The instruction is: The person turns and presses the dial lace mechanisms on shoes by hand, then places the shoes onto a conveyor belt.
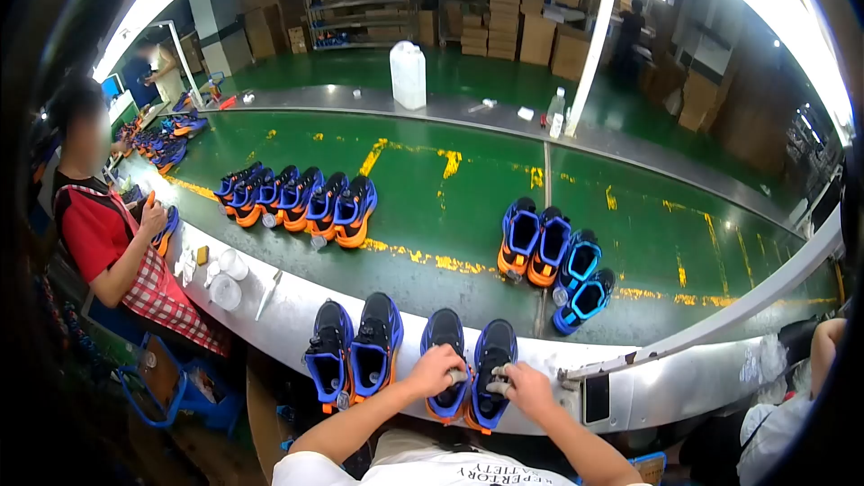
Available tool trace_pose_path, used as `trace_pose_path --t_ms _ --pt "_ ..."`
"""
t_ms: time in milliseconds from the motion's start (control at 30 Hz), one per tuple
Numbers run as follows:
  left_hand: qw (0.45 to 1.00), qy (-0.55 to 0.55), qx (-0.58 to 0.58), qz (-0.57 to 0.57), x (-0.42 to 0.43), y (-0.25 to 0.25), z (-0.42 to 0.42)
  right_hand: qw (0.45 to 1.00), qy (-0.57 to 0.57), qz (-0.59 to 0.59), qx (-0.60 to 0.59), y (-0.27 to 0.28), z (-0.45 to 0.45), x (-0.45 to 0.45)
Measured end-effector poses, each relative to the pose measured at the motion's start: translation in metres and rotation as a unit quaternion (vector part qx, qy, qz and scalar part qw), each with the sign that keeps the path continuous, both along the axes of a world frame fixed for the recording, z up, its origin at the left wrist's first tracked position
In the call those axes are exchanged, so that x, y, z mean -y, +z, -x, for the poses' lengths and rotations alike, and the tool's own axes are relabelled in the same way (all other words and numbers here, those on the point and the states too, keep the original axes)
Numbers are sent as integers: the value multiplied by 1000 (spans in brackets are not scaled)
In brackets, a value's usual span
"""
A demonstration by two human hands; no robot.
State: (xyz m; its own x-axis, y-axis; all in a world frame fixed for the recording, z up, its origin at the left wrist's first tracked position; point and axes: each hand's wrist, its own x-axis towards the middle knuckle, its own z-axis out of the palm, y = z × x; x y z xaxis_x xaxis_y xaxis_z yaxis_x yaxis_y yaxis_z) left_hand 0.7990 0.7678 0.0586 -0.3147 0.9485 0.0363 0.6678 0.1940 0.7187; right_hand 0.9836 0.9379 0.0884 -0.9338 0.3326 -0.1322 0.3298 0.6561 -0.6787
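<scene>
Right in front of me, a pair of black and blue sneakers with orange details stands on the metal ledge, toes pointing away. My left hand [438,372] is closed at the tongue of the left sneaker [445,328]. On the right sneaker [495,342], my right hand [525,388] pinches around the lace and tongue area. Grey covers show on some fingertips. Exactly what lies between the fingers is partly hidden. Just left of my left hand stands another matching pair, a sneaker [376,342] and its mate [329,349].
Several orange-soled sneakers [297,201] line the green conveyor belt [432,189], with more shoes [540,247] to the right. A phone [596,399] lies by a white post [702,328]. Cups [226,292] sit near a co-worker [108,225] at left.
</scene>
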Motion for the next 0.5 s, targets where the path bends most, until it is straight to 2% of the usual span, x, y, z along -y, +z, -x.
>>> trace_pose_path --t_ms 33,100,167,200,233,267,300,333,367,433,500 --pt "999 -13 31 -4 0 -6 4 1000 -9 15 14 11 1 0" --pt "997 16 1 -69 3 12 -1 998 69 15 -3 8 -4 -15" --pt "986 137 -1 -90 -2 52 -32 995 86 -26 -45 0 -4 -19" --pt "981 148 56 -112 0 47 -47 997 52 -38 -47 -1 -5 -12" --pt "976 131 167 -54 3 56 -64 997 18 -53 -49 -1 -6 -6" --pt "931 136 337 44 6 51 -82 998 8 -24 -52 -2 -6 -5" --pt "849 139 491 138 8 46 -98 998 -1 3 -58 -2 -6 -7" --pt "799 152 559 162 6 49 -109 998 3 52 -42 4 -5 -12" --pt "780 173 588 129 7 28 -120 998 41 34 -36 7 -6 -19" --pt "759 166 618 121 -2 27 -116 988 120 43 -90 2 -3 -29" --pt "713 183 663 137 -12 25 -113 994 91 28 -61 -4 -5 -24"
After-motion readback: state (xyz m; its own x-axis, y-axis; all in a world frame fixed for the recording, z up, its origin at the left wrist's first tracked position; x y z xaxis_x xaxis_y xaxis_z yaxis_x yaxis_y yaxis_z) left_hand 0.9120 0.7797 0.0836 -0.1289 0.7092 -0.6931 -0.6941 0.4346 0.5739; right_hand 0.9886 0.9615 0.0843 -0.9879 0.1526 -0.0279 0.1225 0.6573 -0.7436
